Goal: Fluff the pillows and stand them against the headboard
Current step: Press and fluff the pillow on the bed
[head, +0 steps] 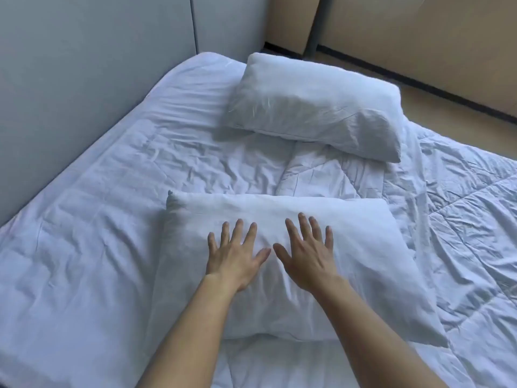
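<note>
Two white pillows lie flat on a bed. The near pillow [363, 261] is in the middle of the view. My left hand [233, 257] and my right hand [306, 257] rest palm down on its centre, side by side, fingers spread, holding nothing. The far pillow [313, 107] lies at an angle near the bed's far corner, untouched. The grey padded headboard [70, 79] runs along the left side of the bed, and neither pillow touches it.
A crumpled white quilt [461, 219] covers the bed, with a folded bunch between the pillows. Beyond the far pillow are a beige floor [447, 107], beige panels with a dark baseboard and a grey vertical post [316, 23].
</note>
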